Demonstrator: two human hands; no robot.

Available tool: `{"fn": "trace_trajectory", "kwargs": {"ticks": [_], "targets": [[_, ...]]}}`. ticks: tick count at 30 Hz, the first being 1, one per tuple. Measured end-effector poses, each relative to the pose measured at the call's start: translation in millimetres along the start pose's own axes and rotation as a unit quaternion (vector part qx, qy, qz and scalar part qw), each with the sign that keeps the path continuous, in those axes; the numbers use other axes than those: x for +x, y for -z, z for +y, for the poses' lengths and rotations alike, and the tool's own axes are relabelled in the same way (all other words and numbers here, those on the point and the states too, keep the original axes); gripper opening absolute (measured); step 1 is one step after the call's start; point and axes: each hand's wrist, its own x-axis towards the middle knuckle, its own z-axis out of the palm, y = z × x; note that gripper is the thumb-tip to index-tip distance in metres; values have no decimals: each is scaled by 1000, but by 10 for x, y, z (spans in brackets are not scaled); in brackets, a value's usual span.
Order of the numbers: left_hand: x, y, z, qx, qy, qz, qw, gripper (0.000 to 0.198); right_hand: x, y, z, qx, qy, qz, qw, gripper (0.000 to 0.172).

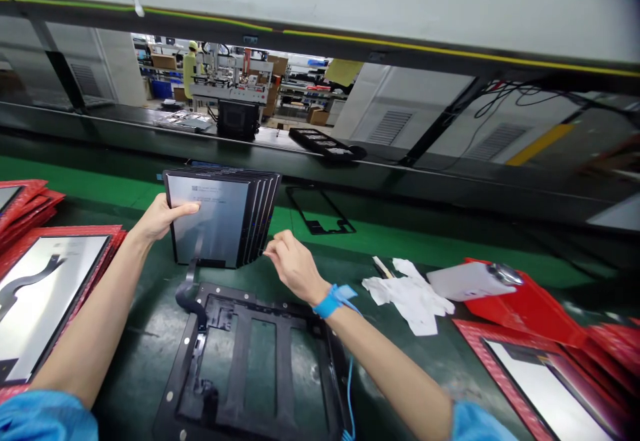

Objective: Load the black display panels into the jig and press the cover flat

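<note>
My left hand (pixel 163 218) grips the left edge of a tablet screen (pixel 220 218), its thumb flat on the silver back. The screen stands upright at the front of a row of several similar panels (pixel 263 208). From its lower edge a dark flex cable (pixel 187 291) hangs down to a black fixture frame (pixel 284 354) with crossbars. My right hand (pixel 290 261), with a blue wrist strap (pixel 334 300), is closed in a pinch by the panels' lower right corner. Whatever its fingertips hold is too small to make out.
Red bubble-wrap sleeves with screens lie at left (pixel 55 294) and right (pixel 550 381). A white bottle (pixel 473 281) lies beside crumpled white wipes (pixel 410 298). A thin black frame (pixel 320 211) rests behind. A low shelf beam (pixel 320 34) spans overhead.
</note>
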Motion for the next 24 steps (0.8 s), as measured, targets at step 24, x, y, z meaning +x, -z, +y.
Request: {"fn": "trace_trajectory", "kwargs": {"ticks": [24], "targets": [[-4,21,-7,18,3,4,1000,49,366,-240,12,-12,-41,23,999,17]]}}
